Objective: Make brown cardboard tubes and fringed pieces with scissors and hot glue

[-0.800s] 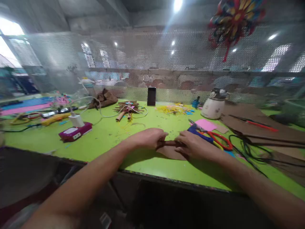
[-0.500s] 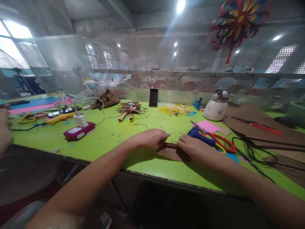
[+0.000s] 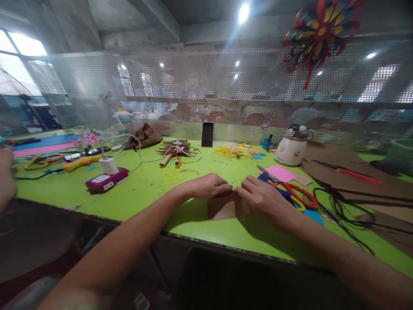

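Note:
A small piece of brown paper [image 3: 222, 208] lies near the front edge of the green table [image 3: 193, 230]. Along its far edge runs a narrow fold or roll, pinched by the fingers of my left hand [image 3: 211, 186]. My right hand [image 3: 256, 196] grips the same edge further right, its fingertips close to the left thumb. Just beyond the right wrist are red-handled scissors [image 3: 301, 193] and a blue-and-yellow tool [image 3: 298, 202], partly hidden by that hand. Behind the hands is a brown spiky paper piece with rolled tubes [image 3: 166, 160].
A purple power adapter [image 3: 106, 180] with a white plug sits left. Yellow paper shreds [image 3: 237, 150], an upright phone [image 3: 207, 134] and a white kettle [image 3: 291, 146] stand further back. Black cable [image 3: 342, 215] and brown sheets [image 3: 355, 172] lie right. Another person's hand [image 3: 6, 176] shows far left.
My hands have come closer together along the paper's far edge. The right hand moved slightly left, and more of the paper's lower part shows between them.

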The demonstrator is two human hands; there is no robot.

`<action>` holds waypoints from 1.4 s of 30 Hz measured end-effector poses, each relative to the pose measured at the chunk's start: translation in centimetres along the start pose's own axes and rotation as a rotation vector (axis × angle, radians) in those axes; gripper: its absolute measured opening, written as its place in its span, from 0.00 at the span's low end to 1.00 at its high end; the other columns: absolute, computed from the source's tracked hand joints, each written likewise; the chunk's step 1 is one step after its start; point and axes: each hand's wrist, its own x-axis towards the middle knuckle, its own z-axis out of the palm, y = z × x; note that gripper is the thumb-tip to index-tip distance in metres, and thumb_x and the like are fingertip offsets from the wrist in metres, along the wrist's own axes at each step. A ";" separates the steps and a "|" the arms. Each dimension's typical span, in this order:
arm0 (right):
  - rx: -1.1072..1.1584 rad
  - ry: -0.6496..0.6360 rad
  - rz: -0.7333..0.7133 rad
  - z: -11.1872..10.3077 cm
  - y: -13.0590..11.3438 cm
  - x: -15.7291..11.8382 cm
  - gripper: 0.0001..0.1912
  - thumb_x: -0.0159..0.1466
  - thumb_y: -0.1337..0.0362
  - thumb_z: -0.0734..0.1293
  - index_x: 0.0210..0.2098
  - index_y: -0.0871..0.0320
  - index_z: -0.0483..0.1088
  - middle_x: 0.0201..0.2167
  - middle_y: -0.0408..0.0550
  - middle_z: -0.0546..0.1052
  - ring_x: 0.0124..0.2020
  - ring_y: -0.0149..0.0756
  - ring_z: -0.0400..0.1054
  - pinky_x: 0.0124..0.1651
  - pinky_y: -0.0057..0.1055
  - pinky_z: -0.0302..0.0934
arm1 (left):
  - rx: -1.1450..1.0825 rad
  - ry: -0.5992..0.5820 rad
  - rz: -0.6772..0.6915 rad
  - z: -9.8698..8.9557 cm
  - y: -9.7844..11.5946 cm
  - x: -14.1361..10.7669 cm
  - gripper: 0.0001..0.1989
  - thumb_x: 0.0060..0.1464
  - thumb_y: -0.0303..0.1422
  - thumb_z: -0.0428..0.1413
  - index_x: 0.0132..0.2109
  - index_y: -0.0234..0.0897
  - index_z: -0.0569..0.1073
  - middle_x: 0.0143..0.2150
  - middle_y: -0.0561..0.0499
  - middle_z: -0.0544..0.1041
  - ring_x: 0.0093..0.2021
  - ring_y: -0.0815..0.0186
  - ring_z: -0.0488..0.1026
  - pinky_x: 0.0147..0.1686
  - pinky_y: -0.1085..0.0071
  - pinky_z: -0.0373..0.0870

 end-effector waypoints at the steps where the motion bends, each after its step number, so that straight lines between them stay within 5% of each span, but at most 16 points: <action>1: -0.026 0.032 -0.008 0.0 0.0 0.1 0.04 0.61 0.73 0.63 0.32 0.64 0.69 0.29 0.52 0.69 0.32 0.40 0.57 0.33 0.35 0.53 | -0.041 -0.023 0.003 -0.1 0.0 -0.1 0.23 0.61 0.45 0.42 0.29 0.32 0.70 0.22 0.55 0.63 0.24 0.72 0.55 0.24 0.74 0.53; 11: 0.075 0.194 0.080 1.3 0.6 0.0 0.08 0.62 0.74 0.61 0.35 0.65 0.72 0.30 0.54 0.68 0.34 0.42 0.58 0.36 0.38 0.57 | -0.341 -0.056 -0.053 0.5 0.0 -0.2 0.21 0.59 0.47 0.45 0.41 0.34 0.72 0.33 0.51 0.72 0.32 0.68 0.64 0.31 0.73 0.59; 16: 0.504 0.238 0.236 0.9 1.6 -0.1 0.14 0.58 0.73 0.63 0.44 0.61 0.70 0.40 0.55 0.70 0.43 0.43 0.63 0.43 0.40 0.63 | -0.162 -0.011 -0.017 0.9 -0.4 0.1 0.20 0.60 0.44 0.44 0.44 0.33 0.72 0.36 0.48 0.74 0.33 0.67 0.66 0.31 0.73 0.60; 21: 0.949 0.050 0.526 0.0 2.6 -0.3 0.17 0.59 0.64 0.64 0.49 0.58 0.69 0.44 0.53 0.75 0.43 0.41 0.69 0.42 0.38 0.66 | -0.002 0.088 0.076 1.4 -0.1 0.0 0.17 0.62 0.39 0.44 0.48 0.35 0.71 0.41 0.46 0.76 0.35 0.66 0.70 0.34 0.72 0.62; 26: 1.003 -0.049 0.573 -0.1 2.4 -0.1 0.12 0.59 0.59 0.65 0.36 0.60 0.74 0.33 0.50 0.79 0.35 0.38 0.71 0.37 0.34 0.64 | 0.118 0.143 0.069 1.6 0.5 -0.1 0.14 0.61 0.35 0.46 0.48 0.35 0.71 0.41 0.44 0.77 0.36 0.64 0.72 0.33 0.71 0.62; 35: 1.035 0.034 0.673 0.0 2.6 -0.2 0.10 0.55 0.59 0.68 0.29 0.61 0.74 0.25 0.47 0.76 0.27 0.33 0.67 0.29 0.30 0.60 | 0.254 0.224 0.132 1.9 0.2 -0.2 0.12 0.61 0.33 0.46 0.47 0.37 0.71 0.39 0.47 0.77 0.35 0.65 0.72 0.33 0.72 0.61; 42: 1.039 0.057 0.596 -0.1 2.8 -0.2 0.10 0.55 0.59 0.69 0.28 0.61 0.72 0.24 0.46 0.75 0.27 0.34 0.67 0.30 0.30 0.61 | 0.323 0.259 0.156 2.0 0.3 -0.1 0.10 0.58 0.30 0.49 0.45 0.38 0.71 0.35 0.49 0.77 0.30 0.67 0.70 0.30 0.73 0.58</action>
